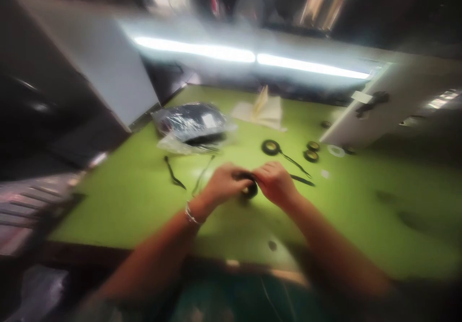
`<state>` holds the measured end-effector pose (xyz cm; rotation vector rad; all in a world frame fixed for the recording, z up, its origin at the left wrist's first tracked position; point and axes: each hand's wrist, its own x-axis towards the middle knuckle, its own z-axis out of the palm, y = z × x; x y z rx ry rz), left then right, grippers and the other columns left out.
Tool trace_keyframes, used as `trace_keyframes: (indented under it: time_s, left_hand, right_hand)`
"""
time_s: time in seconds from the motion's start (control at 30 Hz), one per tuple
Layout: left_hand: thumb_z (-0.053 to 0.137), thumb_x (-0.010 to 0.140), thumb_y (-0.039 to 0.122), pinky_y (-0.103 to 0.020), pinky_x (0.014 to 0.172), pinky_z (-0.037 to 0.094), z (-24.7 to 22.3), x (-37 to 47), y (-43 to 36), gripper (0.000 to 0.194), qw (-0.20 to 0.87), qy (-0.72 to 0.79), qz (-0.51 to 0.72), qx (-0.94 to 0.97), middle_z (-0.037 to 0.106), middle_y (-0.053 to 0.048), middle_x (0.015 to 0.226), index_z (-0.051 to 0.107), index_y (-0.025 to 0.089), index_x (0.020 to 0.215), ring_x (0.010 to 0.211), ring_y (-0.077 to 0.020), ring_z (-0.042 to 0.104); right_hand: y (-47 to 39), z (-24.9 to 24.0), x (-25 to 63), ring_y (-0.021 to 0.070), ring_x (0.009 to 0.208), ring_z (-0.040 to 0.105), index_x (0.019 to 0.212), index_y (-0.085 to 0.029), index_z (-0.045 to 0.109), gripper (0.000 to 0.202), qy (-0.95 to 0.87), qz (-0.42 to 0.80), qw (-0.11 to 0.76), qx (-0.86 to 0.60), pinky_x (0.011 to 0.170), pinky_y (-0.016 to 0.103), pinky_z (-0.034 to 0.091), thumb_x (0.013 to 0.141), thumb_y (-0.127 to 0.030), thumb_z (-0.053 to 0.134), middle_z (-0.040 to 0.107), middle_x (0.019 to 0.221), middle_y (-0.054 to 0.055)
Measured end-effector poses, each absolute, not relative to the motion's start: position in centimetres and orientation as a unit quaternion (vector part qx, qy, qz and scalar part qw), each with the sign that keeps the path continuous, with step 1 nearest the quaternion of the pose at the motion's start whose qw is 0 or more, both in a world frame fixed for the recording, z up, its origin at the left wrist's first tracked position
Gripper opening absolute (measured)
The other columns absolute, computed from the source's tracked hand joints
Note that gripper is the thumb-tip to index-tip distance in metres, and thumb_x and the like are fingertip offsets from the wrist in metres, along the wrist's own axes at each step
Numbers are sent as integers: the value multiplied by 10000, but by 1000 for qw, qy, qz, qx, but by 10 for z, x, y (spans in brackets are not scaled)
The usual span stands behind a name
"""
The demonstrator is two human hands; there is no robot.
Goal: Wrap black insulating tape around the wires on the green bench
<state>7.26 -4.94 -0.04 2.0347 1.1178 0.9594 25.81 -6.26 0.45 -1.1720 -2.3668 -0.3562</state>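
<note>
My left hand (229, 183) is closed around a small roll of black tape (250, 190), held just above the green tabletop. My right hand (274, 181) is closed too, its fingertips pinched against the roll's upper right edge, where the tape is; the exact grip is blurred. Just beyond the right hand, a flat black strip (302, 180) sticks out to the right, its near end hidden. Behind the hands lies a larger black tape roll (270, 147), with a thin black cord (294, 161) beside it.
A clear plastic bag (195, 122) with dark contents sits at the back left. Open paper (262, 110) lies at the back. Two small black rolls (312, 152) and a white ring (336, 151) are near the right panel (355, 115). A black strap piece (174, 173) lies left.
</note>
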Motion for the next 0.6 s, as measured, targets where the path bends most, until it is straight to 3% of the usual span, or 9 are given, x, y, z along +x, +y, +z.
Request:
trace_keyframes:
  time_s: [0.3,0.43,0.6]
  left_hand:
    - [644,674,201,-284,753,501,-11,74,-42,107,349,462,394,714,685,-42,847,735,183,726,858,-197,634]
    - [664,679,202,-325,873,499,-12,74,-40,120,404,433,427,683,706,-63,965,746,182,763,933,-212,648]
    - [669,710,208,-330,879,504,-11,75,-41,113,405,415,451,678,719,-73,928,752,176,780,908,-202,656]
  right_hand:
    - [-66,-4,250,170,642,500,760,-180,652,179,-835,-175,304,-424,677,294,337,879,-151,522,638,619,25]
    - [-66,-5,249,173,645,501,789,-175,652,184,-818,-193,320,-438,680,300,346,899,-181,504,639,636,36]
    - [-65,-7,251,176,657,514,804,-173,654,185,-814,-195,326,-440,687,302,359,905,-194,500,649,648,39]
